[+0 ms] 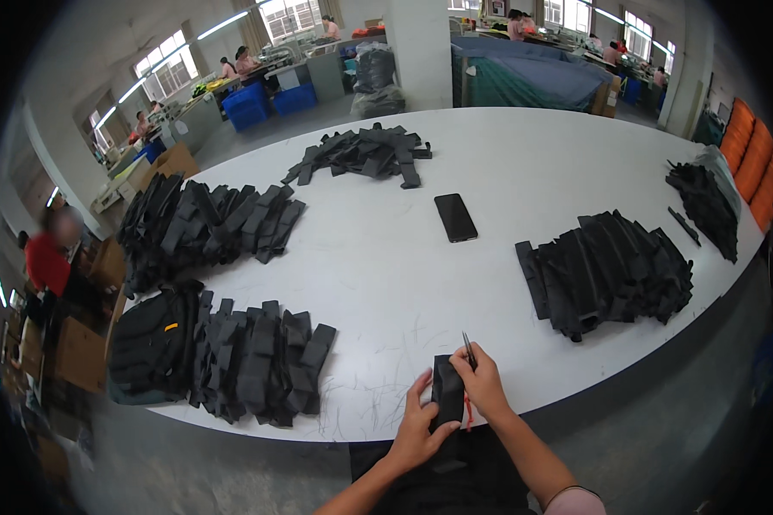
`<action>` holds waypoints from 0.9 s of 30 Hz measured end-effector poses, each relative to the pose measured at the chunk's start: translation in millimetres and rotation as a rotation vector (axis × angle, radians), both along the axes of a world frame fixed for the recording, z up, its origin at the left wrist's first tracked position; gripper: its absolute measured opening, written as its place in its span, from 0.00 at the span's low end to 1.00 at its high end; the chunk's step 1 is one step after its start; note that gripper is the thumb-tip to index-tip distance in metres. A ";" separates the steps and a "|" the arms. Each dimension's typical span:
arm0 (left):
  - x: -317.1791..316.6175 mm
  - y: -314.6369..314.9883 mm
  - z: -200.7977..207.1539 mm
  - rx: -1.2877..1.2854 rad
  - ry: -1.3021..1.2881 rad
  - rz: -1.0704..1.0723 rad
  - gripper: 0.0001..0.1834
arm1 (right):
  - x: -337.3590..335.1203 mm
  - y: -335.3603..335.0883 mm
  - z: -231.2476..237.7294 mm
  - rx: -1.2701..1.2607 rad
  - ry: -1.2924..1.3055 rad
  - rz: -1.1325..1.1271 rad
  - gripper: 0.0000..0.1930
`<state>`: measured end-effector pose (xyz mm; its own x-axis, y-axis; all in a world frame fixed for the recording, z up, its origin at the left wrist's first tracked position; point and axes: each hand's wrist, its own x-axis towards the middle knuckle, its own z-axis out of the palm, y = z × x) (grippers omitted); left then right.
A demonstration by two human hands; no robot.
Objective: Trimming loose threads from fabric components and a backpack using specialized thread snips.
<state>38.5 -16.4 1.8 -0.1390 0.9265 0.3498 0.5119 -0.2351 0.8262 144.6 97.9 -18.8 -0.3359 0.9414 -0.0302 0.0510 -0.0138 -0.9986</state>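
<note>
At the table's front edge, my left hand (416, 429) is closed on a black fabric strip (447, 390), fingers along its left side and thumb near its lower end. My right hand (483, 378) is closed around small thread snips (468, 348), whose thin pointed tips stick out past the fingers. Its fingertips also touch the strip's upper right corner. A red cord (469, 410) hangs below the right hand, beside the strip. Part of the snips is hidden inside the hand.
Piles of black fabric strips lie front left (262, 360), far left (215, 215), at the back (365, 154) and right (610, 275) on the white table (386, 257). There are also a black backpack (155, 343), a phone (455, 217) and a black bundle (704, 202). People work behind.
</note>
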 end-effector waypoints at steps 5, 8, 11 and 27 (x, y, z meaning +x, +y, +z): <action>-12.0 19.6 6.4 0.108 0.292 -0.168 0.11 | 0.1 4.0 -26.0 -0.621 0.371 0.327 0.08; -27.5 21.4 -9.7 -0.061 -0.011 -0.025 0.10 | 1.5 -10.2 -14.3 -0.303 0.281 0.002 0.08; -46.4 19.8 -13.4 -0.153 -0.223 -0.047 0.13 | 12.4 -30.5 8.6 0.098 0.121 0.045 0.06; -36.0 15.3 -17.1 -0.278 -0.664 -0.098 0.12 | 42.5 -47.0 29.0 0.479 -0.308 -0.013 0.10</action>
